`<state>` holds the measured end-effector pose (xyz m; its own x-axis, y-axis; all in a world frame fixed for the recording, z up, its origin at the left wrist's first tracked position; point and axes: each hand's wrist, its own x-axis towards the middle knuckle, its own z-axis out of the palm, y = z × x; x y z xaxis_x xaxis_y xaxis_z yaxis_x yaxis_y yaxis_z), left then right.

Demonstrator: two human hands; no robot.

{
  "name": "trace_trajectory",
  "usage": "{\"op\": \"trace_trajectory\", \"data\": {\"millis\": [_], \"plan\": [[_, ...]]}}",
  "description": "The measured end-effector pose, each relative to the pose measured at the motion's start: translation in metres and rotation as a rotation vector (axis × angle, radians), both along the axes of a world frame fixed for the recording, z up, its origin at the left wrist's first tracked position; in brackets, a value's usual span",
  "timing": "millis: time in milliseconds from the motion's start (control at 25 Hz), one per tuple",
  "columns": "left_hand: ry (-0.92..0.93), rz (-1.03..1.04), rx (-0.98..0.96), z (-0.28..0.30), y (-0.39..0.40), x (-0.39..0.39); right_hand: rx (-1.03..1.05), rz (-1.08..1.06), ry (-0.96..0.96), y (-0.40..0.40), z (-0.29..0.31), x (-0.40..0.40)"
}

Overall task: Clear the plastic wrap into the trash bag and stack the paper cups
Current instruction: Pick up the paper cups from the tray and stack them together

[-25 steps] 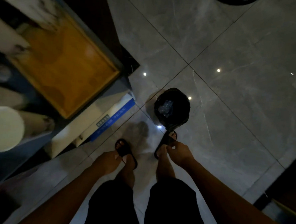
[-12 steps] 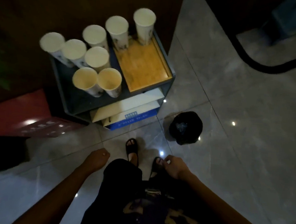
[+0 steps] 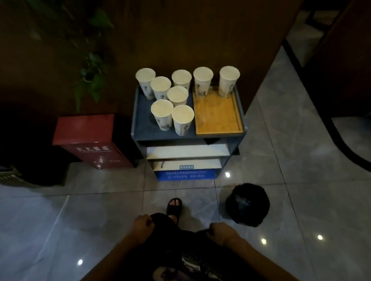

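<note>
Several white paper cups (image 3: 174, 100) stand upright and apart on top of a low grey-blue cart (image 3: 141, 124); two of them stand at the back of a wooden tray (image 3: 217, 118) on its right half. A black trash bag (image 3: 247, 204) sits on the floor to the cart's front right, with crumpled plastic wrap (image 3: 242, 200) faintly visible inside. My left hand (image 3: 141, 224) and my right hand (image 3: 220, 231) hang low by my thighs, fingers curled, nothing in either. Both are well short of the cart.
A red box (image 3: 89, 138) stands left of the cart, beside a dark planter (image 3: 27, 148) with a leafy plant. White and blue cartons (image 3: 185, 168) fill the cart's lower shelves. A brown wall panel rises behind. Glossy grey floor tiles surround my feet.
My view has risen and pulled back from the floor and bag, so the whole cart and all the cups are now in sight. My hands have drawn in to my thighs.
</note>
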<state>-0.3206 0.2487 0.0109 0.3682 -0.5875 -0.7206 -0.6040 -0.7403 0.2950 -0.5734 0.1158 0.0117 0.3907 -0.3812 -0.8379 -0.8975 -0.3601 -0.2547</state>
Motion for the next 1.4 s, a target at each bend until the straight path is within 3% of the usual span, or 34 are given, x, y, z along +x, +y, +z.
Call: {"op": "trace_trajectory", "data": {"millis": [240,360,680,840,1000,1240,1400], "plan": [[0.016,-0.077,-0.028,0.007,-0.020,0.011,-0.063,0.270,0.005,-0.038,0.023,0.022],[0.021,-0.107,-0.033,0.020,-0.049,0.016,-0.117,0.246,-0.025,-0.081,0.045,0.048],[-0.255,-0.003,-0.351,0.092,-0.181,0.091,-0.271,0.125,-0.179,-0.204,0.113,0.160],[-0.363,-0.096,-0.545,0.117,-0.234,0.135,-0.368,0.189,-0.219,-0.241,0.138,0.209],[-0.391,-0.238,-0.548,0.118,-0.267,0.158,-0.545,0.249,-0.170,-0.257,0.153,0.241],[-0.357,-0.360,-0.522,0.096,-0.306,0.168,-0.633,-0.103,-0.293,-0.254,0.147,0.258],[-0.321,-0.420,-0.520,0.081,-0.319,0.173,-0.742,-0.160,-0.316,-0.234,0.126,0.263]]}}
